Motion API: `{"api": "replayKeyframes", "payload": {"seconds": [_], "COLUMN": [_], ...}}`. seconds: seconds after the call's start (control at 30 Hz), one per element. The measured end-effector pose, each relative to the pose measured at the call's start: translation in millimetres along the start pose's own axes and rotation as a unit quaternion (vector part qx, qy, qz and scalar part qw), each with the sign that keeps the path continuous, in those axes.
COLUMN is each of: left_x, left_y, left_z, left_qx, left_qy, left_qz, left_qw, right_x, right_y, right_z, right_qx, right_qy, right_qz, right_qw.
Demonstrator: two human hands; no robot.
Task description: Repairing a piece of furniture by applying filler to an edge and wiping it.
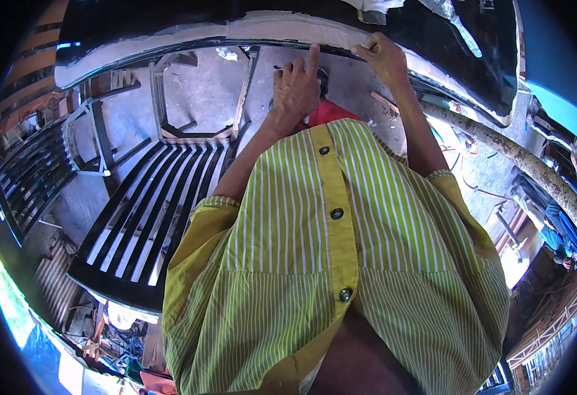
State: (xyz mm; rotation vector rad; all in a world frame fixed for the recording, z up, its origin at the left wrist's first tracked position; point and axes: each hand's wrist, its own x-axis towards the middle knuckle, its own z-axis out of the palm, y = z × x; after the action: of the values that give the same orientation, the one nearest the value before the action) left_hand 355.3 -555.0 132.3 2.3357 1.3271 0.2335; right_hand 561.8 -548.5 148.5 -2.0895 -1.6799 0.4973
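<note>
A large black panel (189, 20) lies across the top of the view, with a pinkish-beige strip of filler (288, 27) along its curved near edge. My left hand (295, 89) is at that edge, index finger stretched out to the rim and the other fingers loosely bent, nothing visible in it. To its right, my right hand (387, 59) has thumb and forefinger brought together at the filler strip. Whatever they may pinch is too small to make out. Beyond it on the panel are a crumpled white sheet (379, 5) and a smeared putty knife (466, 34).
A black slatted chair (150, 210) stands at my left, near bare wooden frames (160, 99) and another slatted piece (35, 171). A long pole (512, 151) slants along the right side. Another person (555, 227) is at the far right.
</note>
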Motion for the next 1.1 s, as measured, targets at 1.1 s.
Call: {"api": "replayKeyframes", "payload": {"seconds": [1.1], "left_x": [0], "left_y": [-25], "left_z": [-27], "left_qx": [0.045], "left_qy": [0.003], "left_qz": [-0.109], "left_qw": [0.993], "right_x": [0], "right_y": [-7], "right_z": [-7], "right_qx": [0.032], "right_qy": [-0.036], "right_qz": [0.074], "right_qw": [0.996]}}
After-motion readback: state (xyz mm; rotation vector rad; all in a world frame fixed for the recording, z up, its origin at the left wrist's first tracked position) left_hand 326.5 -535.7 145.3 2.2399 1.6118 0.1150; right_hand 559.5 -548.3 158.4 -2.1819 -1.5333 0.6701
